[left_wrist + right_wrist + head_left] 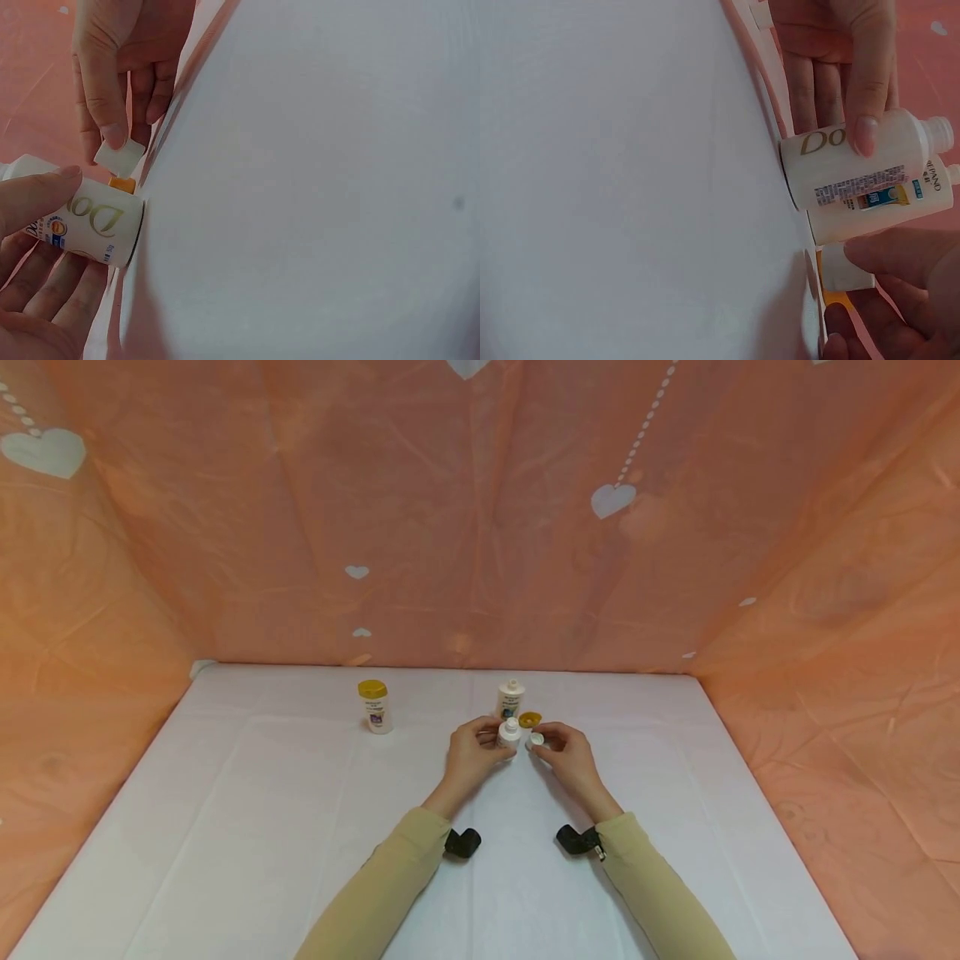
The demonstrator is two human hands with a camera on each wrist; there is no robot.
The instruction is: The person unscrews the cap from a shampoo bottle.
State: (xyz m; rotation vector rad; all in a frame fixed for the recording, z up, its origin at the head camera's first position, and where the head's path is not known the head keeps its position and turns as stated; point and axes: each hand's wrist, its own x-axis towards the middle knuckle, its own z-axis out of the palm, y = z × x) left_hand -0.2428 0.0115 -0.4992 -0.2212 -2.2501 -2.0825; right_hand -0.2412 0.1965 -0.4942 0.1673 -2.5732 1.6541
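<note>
Small white bottle (509, 734) gripped by left hand (471, 753); white cap (536, 740) pinched by right hand (572, 758); judged light, smooth; best held round body.

Small white uncapped bottle (509, 732) stands upright on the table, its white cap (536, 740) just beside.

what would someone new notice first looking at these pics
Most likely the two hands meeting at the middle of the white table: the left hand grips a small white bottle with its neck open, and the right hand pinches a small white cap just beside it. Behind them stand a taller white bottle and a loose yellow cap. A yellow-capped bottle stands alone farther left.
</note>
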